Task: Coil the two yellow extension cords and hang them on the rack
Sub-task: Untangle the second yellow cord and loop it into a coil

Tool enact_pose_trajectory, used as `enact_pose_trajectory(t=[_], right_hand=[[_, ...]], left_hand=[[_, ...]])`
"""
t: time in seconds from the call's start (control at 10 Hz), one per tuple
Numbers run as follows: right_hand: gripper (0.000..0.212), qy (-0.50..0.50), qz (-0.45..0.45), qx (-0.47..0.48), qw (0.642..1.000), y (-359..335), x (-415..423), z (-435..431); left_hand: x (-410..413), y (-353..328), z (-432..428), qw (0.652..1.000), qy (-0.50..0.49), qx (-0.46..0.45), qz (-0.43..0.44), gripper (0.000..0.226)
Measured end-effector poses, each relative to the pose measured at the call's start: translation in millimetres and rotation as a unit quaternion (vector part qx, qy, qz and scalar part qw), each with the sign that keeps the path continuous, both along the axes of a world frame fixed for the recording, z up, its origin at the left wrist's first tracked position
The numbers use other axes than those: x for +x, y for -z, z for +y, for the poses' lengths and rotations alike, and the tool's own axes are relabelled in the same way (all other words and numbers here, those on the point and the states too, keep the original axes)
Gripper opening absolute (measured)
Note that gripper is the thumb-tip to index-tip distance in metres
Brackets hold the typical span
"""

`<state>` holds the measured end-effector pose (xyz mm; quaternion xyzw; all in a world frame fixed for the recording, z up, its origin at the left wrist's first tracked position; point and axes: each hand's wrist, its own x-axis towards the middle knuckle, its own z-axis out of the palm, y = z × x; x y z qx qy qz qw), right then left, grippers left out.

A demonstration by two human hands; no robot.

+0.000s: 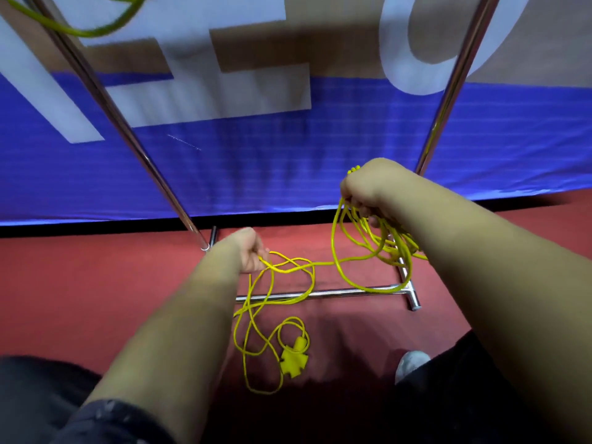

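Lower left of the frame: dark sleeve point(105, 418) at the near end of the left forearm. Lower right: grey shoe point(410, 363) on the red floor point(96, 299), beside a dark trouser leg.

Bottom centre, flat on the floor: yellow socket point(293, 360) at the end of the cord point(253, 318), with slack loops strewn above and to the left of it.

Above those loops, near the centre: left hand point(250, 254), fingers curled round a strand of the cord and gripping it. From there, a single strand stretched rightward to the other hand.

Just beyond, low across the floor: chrome base bar of the rack point(320, 295), with a T-shaped foot at its right end and cord lying over it.

Right of centre and higher: right hand point(368, 187), clenched round the coil point(384, 238). Several loops hanging from the fist down to the base bar, a few strand tops poking out above the knuckles.

Farther back: left post point(128, 136), slanting from the upper left down to a foot just beside the left hand. Right post point(448, 91), slanting from the top right down behind the right hand.

Behind both: blue banner point(288, 171) with large white letters, lower edge at the floor.

Upper left corner: second cord point(80, 30), blurred, looping past the left post. Cannot tell from what hung.
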<state>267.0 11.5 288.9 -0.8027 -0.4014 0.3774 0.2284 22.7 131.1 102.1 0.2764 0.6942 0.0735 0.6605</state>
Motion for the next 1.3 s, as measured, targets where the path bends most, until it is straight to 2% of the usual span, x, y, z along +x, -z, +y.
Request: enact_pose_trajectory(t=[0.1,0.2,0.3,0.4,0.5,0.6,0.7,0.8,0.9,1.1,1.2,1.3], right_hand=[[0.016,0.007,0.019,0.003,1.000,1.6,-5.2,4.7],[0.017,0.011,0.034,0.010,0.999,2.3,-13.9,7.5],[0.016,0.038,0.057,0.029,0.997,3.0,-20.8,9.3],[0.012,0.075,0.080,0.052,0.993,-0.5,-26.7,7.1],[0.013,0.113,0.108,0.075,0.985,-1.2,-32.5,4.0],[0.020,0.138,0.134,0.102,0.976,-1.2,-37.4,1.7],[0.015,0.132,0.197,0.127,0.963,-3.7,-43.5,-0.6],[0.006,0.106,0.266,0.138,0.948,-3.1,-47.6,0.8],[0.015,0.064,0.318,0.115,0.939,-7.5,-53.8,3.6],[0.024,-0.069,0.374,0.048,0.923,-15.8,-76.7,-1.1],[0.027,-0.116,0.371,0.054,0.920,-16.3,-87.9,-6.0],[0.028,-0.134,0.388,0.071,0.909,-13.5,-94.3,-9.3]], left_hand=[[-18.7,-62.7,18.5,0.995,0.088,0.029,0.038,0.024],[-23.5,-104.6,26.1,0.974,0.193,0.082,0.081,0.033],[-29.1,-165.4,21.6,0.938,0.287,0.140,0.134,0.033],[-36.4,-214.5,7.6,0.939,0.259,0.221,0.057,0.034],[-47.2,-251.0,-10.4,0.926,0.208,0.306,-0.071,0.032],[-54.9,-271.6,-31.6,0.900,0.168,0.307,-0.261,0.026],[-51.5,-277.0,-48.2,0.870,0.179,0.312,-0.337,0.027],[-44.0,-277.5,-57.3,0.859,0.191,0.311,-0.360,0.030],[-37.8,-278.6,-59.4,0.858,0.169,0.312,-0.371,0.029],[-32.0,-255.4,-45.4,0.904,0.039,0.320,-0.282,0.031],[-34.8,-241.8,-32.9,0.922,-0.011,0.306,-0.238,0.031],[-32.5,-233.6,-29.3,0.924,-0.022,0.327,-0.196,0.028]])
